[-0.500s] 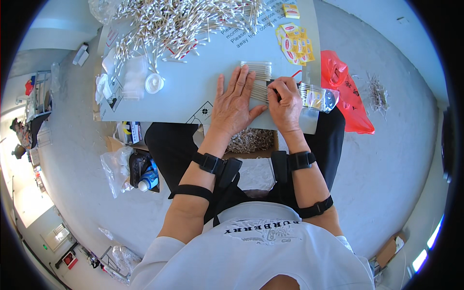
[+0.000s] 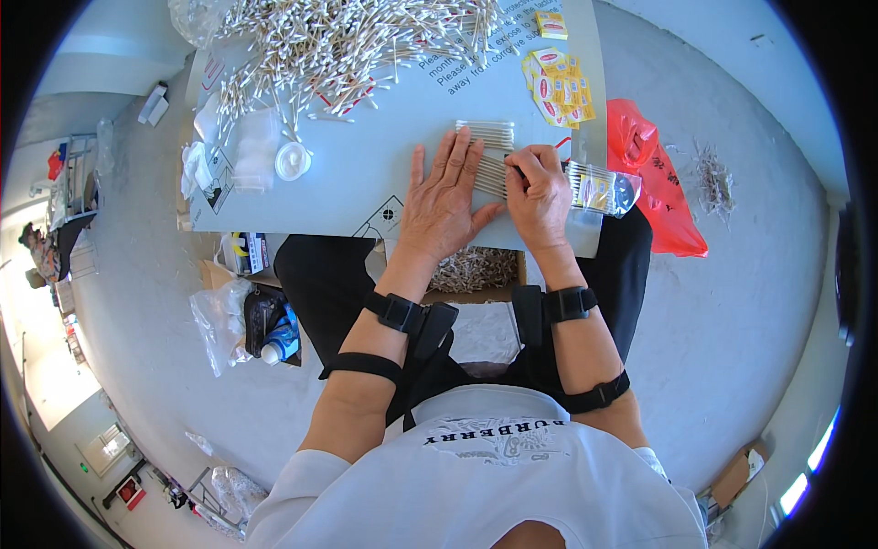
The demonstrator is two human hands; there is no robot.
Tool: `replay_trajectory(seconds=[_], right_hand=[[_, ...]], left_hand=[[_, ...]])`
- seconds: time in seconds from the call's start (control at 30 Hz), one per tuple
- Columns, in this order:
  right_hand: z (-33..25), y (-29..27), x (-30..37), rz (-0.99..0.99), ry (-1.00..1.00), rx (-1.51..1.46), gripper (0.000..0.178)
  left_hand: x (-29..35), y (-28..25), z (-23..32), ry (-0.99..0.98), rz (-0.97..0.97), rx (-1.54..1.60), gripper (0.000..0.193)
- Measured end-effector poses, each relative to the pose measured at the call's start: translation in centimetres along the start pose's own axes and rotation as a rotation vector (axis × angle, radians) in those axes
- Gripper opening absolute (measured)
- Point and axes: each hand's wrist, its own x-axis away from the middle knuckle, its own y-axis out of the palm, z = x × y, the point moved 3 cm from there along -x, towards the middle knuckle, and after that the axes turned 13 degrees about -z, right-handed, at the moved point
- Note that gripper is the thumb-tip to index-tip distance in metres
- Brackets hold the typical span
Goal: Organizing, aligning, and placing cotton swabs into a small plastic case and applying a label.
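My left hand (image 2: 441,201) lies flat on the pale board with fingers apart. Its fingertips rest at the left ends of two bundles of cotton swabs, an upper one (image 2: 495,134) and a lower one (image 2: 488,179). Close beside it, my right hand (image 2: 540,194) is closed over the right end of the lower bundle. Its curled fingers hide what they pinch; a small dark edge shows at them. Just right of that hand lies a clear packet of swabs (image 2: 599,188) with a yellow label, sticking out toward the board's right edge.
A large heap of loose swabs (image 2: 338,55) covers the board's far left. Yellow labels (image 2: 560,90) lie far right. At left sit a round white container (image 2: 293,161) and clear plastic sleeves (image 2: 256,151). A red bag (image 2: 654,178) hangs right; a swab-filled box (image 2: 476,268) stands below.
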Motion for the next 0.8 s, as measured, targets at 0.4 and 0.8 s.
replay_trajectory(seconds=[0.4, 0.8], right_hand=[[0.9, 0.0, -1.6, 0.018, 0.061, -0.03, 0.012], [0.8, 0.2, -1.4, 0.0, 0.04, 0.041, 0.015]], left_hand=[[0.0, -0.4, 0.3, 0.003, -0.009, 0.024, 0.091], [0.0, -0.4, 0.2, 0.008, 0.003, 0.042, 0.09]])
